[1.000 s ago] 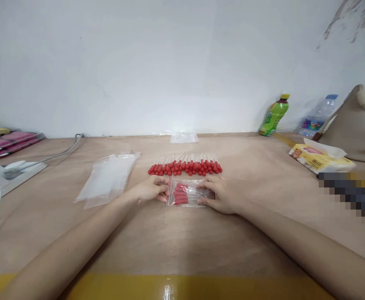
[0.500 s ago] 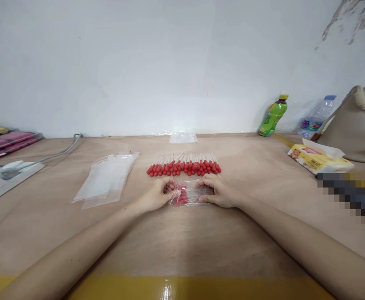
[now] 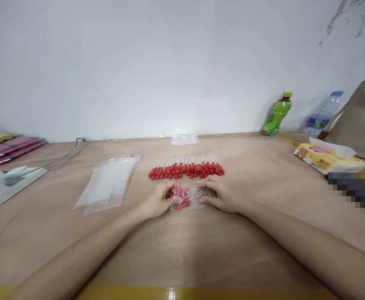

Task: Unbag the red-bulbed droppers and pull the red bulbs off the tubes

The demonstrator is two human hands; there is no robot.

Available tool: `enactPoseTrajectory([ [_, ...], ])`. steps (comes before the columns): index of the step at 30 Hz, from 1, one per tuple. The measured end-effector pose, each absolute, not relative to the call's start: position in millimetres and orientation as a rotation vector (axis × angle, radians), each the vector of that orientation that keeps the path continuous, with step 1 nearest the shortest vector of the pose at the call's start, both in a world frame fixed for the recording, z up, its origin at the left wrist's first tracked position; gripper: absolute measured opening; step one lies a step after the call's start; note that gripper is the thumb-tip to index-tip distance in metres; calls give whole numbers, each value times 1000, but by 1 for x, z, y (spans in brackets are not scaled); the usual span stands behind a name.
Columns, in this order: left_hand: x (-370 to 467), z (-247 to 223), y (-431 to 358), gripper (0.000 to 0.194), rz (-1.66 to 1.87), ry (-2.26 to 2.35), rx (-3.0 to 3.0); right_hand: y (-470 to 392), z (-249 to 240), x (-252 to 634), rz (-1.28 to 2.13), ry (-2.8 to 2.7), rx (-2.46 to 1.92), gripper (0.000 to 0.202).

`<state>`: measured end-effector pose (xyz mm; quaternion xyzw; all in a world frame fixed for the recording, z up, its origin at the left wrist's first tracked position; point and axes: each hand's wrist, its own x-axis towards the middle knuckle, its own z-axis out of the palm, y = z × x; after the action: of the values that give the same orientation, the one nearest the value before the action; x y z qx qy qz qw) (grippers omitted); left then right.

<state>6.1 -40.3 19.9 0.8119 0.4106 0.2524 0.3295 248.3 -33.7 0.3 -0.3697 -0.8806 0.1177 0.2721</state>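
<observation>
Your left hand (image 3: 161,200) is pinched on the red-lined mouth of the clear bag (image 3: 195,197), red-headed pieces inside; your right hand (image 3: 222,194) touches the other end, thumb and fingers part-spread. Bag's mid-bench (image 3: 182,254), rumpled. Row of red-tipped sticks (image 3: 187,169) just beyond, toward the back edge. Flat bags (image 3: 107,183) to its left, green bottle (image 3: 277,114) at the back edge toward the right corner

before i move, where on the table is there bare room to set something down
The table is bare between the forearms, on the near side of the held bag, and between the red-tipped sticks and the tissue pack. Crowded mid-table: left hand, right hand, bag and sticks lie close together.
</observation>
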Motion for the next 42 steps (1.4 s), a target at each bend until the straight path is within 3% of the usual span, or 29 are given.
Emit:
enactPoseTrajectory([
  [9, 1, 22, -39, 20, 778, 897, 2296, -31, -8, 248, 239, -2344, -950, 34],
  [20, -2, 5, -28, 37, 998, 1022, 1855, -33, -11, 248, 152, -2322, -922, 32],
  [25, -5, 10, -30, 32, 772, 884, 1979, -32, -14, 249, 138, -2312, -918, 28],
  [30, -11, 12, -27, 26, 831, 977, 2033, -29, -15, 249, 154, -2313, -907, 29],
  [42, -70, 87, -7, 32, 578, 1139, 2030, -25, -16, 250, 259, -2315, -916, 30],
])
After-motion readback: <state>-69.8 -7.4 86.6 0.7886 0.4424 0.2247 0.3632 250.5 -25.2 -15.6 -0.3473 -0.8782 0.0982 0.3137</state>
